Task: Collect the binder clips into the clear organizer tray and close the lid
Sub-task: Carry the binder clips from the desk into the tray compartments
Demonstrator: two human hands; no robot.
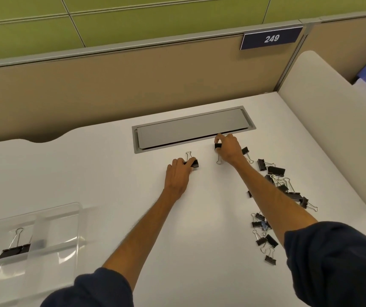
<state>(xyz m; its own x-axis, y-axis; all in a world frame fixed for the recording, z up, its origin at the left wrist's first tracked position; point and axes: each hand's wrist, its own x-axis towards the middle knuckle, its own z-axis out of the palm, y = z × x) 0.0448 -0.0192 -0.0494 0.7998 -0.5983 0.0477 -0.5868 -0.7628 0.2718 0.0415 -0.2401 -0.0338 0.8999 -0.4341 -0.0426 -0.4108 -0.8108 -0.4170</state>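
On the smooth white bench (111, 173), just in front of the flat grey metal hatch (191, 131), the left hand (177, 176) grips a black binder clip (195, 163) with wire loops. The right hand (228, 149) pinches a second clip (217, 146) at the hatch's front edge. A tangled heap of clips (277, 171) lies to the hatch's near right. The clear plastic organizer tray (75, 207) (one large clip (14, 250) inside) sits well to its near left.
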